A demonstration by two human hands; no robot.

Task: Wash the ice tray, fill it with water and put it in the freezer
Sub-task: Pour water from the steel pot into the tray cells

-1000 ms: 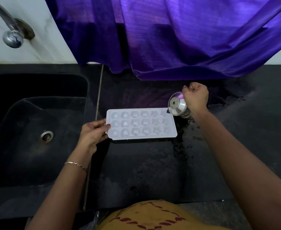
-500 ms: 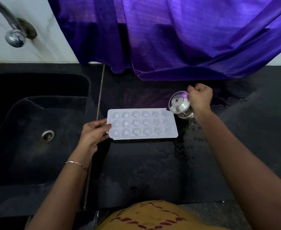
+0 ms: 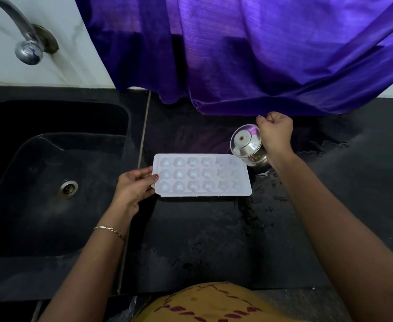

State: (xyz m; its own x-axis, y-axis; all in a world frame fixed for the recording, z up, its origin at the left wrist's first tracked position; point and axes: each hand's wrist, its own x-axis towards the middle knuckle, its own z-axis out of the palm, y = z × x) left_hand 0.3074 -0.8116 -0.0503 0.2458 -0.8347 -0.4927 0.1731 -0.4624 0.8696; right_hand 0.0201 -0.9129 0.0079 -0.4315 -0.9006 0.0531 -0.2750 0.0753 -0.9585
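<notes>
A white ice tray with rows of shaped cells lies flat on the black counter. My left hand pinches the tray's left edge, thumb on the rim. My right hand grips a small steel jug beside the tray's far right corner. The jug is tipped on its side with its mouth facing left toward the tray. I cannot tell whether water stands in the cells.
A black sink with a round drain lies left of the counter. A steel tap juts from the white wall above it. A purple curtain hangs over the counter's back edge. Water drops wet the counter near the jug.
The jug tilted up a little half a second ago and is now tipped toward the tray again. My left hand has stayed on the tray's left edge.
</notes>
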